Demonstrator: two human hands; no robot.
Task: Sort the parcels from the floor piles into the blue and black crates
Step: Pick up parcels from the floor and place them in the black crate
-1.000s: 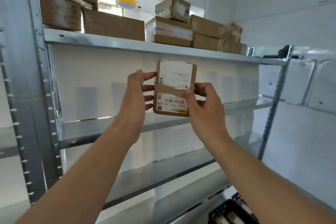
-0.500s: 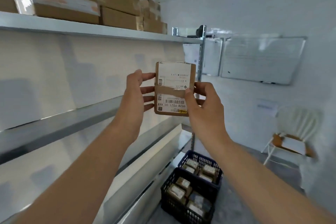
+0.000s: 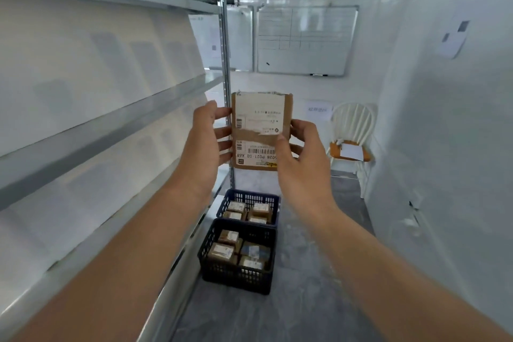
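Two hands clasp one flat cardboard parcel (image 3: 261, 130) upright at chest height, left hand (image 3: 206, 141) on its left edge, right hand (image 3: 302, 153) on its right. Both crates sit on the floor directly below: black crate (image 3: 238, 275) nearer, blue crate (image 3: 249, 197) behind.

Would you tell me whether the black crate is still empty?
No, the black crate already holds several parcels on the floor.

parcel (image 3: 261, 130): matt brown card (paper labels) | shelf rack (image 3: 111, 119): smooth metal
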